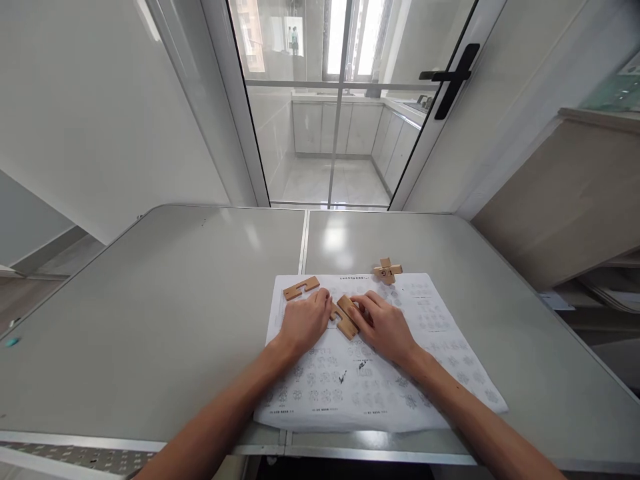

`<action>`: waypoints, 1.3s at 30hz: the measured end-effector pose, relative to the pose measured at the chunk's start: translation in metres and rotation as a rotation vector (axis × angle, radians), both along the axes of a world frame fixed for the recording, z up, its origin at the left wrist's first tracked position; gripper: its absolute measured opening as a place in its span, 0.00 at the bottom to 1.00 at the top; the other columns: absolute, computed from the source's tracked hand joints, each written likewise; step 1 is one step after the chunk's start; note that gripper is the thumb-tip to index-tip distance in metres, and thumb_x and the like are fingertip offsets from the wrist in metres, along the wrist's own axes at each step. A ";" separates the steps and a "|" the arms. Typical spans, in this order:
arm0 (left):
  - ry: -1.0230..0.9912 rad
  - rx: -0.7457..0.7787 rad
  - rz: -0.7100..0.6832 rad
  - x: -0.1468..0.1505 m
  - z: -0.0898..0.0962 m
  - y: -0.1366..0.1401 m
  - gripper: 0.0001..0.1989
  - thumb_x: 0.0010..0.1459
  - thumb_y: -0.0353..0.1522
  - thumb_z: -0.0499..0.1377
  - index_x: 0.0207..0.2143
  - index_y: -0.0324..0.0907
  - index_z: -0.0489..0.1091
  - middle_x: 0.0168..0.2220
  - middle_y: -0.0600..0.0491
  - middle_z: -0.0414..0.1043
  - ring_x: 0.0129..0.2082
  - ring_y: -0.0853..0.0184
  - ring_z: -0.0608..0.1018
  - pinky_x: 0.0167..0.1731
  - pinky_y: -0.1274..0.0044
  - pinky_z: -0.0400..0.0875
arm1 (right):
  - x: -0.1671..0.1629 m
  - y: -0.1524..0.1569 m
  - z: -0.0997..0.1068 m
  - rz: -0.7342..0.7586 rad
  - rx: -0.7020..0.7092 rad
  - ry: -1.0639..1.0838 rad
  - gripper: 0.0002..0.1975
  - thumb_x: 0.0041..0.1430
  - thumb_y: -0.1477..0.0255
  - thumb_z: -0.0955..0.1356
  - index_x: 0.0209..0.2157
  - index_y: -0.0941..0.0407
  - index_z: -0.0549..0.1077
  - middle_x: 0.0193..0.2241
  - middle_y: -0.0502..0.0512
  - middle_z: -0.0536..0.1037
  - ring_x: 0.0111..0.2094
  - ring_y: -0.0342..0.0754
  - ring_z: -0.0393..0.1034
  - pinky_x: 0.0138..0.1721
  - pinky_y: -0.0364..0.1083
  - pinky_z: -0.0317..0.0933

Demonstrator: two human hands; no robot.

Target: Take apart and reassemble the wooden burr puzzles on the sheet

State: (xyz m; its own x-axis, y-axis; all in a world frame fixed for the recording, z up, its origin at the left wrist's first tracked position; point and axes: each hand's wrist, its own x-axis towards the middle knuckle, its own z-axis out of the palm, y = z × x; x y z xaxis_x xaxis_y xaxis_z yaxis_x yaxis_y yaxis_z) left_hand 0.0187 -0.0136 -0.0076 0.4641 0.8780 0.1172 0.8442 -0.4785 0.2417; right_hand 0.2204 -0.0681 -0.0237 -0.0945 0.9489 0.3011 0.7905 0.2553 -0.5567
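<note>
My right hand (pixel 384 328) pinches a wooden puzzle piece (pixel 346 306) between thumb and fingers. Right beside it a notched wooden piece (pixel 346 327) lies low over the paper sheet (pixel 325 393). The curled fingers of my left hand (pixel 306 321) close at the upper left end of that notched piece; their tips are partly hidden. Another notched wooden piece (pixel 301 288) lies flat near the sheet's upper left corner, just beyond my left hand. Past my right hand, a cross of joined wooden pieces (pixel 387 271) stands at the sheet's top edge.
Printed diagrams cover the sheet, with dark marks near its middle. It lies on a grey table (pixel 175 320) with a metal seam. A small teal object (pixel 13 342) sits at the far left edge. Behind the table is a glass door with a black handle (pixel 453 80); shelves stand right.
</note>
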 end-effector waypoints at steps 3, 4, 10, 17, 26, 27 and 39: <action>-0.009 -0.008 -0.002 -0.002 -0.001 0.000 0.14 0.75 0.36 0.46 0.46 0.43 0.70 0.37 0.44 0.82 0.28 0.60 0.80 0.26 0.74 0.58 | 0.000 0.000 0.000 0.012 0.005 0.010 0.15 0.76 0.62 0.62 0.47 0.53 0.78 0.40 0.57 0.80 0.30 0.49 0.74 0.32 0.48 0.65; -0.019 -0.004 -0.006 -0.003 -0.002 0.001 0.14 0.75 0.36 0.45 0.47 0.43 0.70 0.37 0.45 0.82 0.29 0.60 0.80 0.26 0.74 0.59 | 0.000 -0.001 0.000 0.018 0.005 0.016 0.15 0.76 0.62 0.62 0.48 0.52 0.78 0.40 0.57 0.80 0.31 0.49 0.75 0.33 0.48 0.66; -0.169 0.149 -0.026 -0.016 0.003 0.010 0.13 0.75 0.32 0.45 0.46 0.44 0.69 0.39 0.48 0.80 0.38 0.59 0.80 0.37 0.71 0.67 | 0.005 -0.003 0.008 0.109 -0.041 0.052 0.13 0.74 0.64 0.64 0.53 0.51 0.76 0.40 0.56 0.78 0.28 0.47 0.72 0.34 0.50 0.69; -0.133 0.324 0.079 -0.026 0.008 0.020 0.10 0.71 0.29 0.51 0.49 0.40 0.71 0.51 0.41 0.74 0.51 0.51 0.74 0.51 0.61 0.67 | 0.010 -0.007 0.014 0.380 -0.074 0.074 0.27 0.62 0.61 0.75 0.62 0.44 0.71 0.60 0.60 0.67 0.34 0.47 0.72 0.33 0.49 0.71; -0.148 0.230 0.109 -0.025 0.002 0.020 0.13 0.74 0.29 0.47 0.48 0.43 0.71 0.48 0.45 0.77 0.47 0.56 0.78 0.47 0.65 0.71 | 0.005 -0.011 0.012 0.434 -0.075 0.098 0.19 0.65 0.63 0.73 0.56 0.46 0.75 0.62 0.61 0.66 0.40 0.50 0.74 0.33 0.50 0.74; -0.155 0.212 0.107 -0.024 0.003 0.019 0.13 0.74 0.29 0.47 0.48 0.43 0.70 0.48 0.45 0.77 0.46 0.57 0.78 0.45 0.66 0.72 | 0.004 -0.011 0.012 0.437 -0.082 0.119 0.18 0.65 0.63 0.73 0.56 0.46 0.75 0.62 0.61 0.66 0.40 0.50 0.74 0.33 0.50 0.74; -0.319 0.078 0.022 -0.020 0.014 0.010 0.13 0.74 0.31 0.44 0.49 0.44 0.68 0.51 0.48 0.74 0.45 0.61 0.80 0.47 0.68 0.73 | 0.000 -0.010 0.015 0.518 -0.144 0.426 0.19 0.62 0.71 0.74 0.54 0.47 0.74 0.57 0.58 0.70 0.40 0.48 0.72 0.41 0.52 0.75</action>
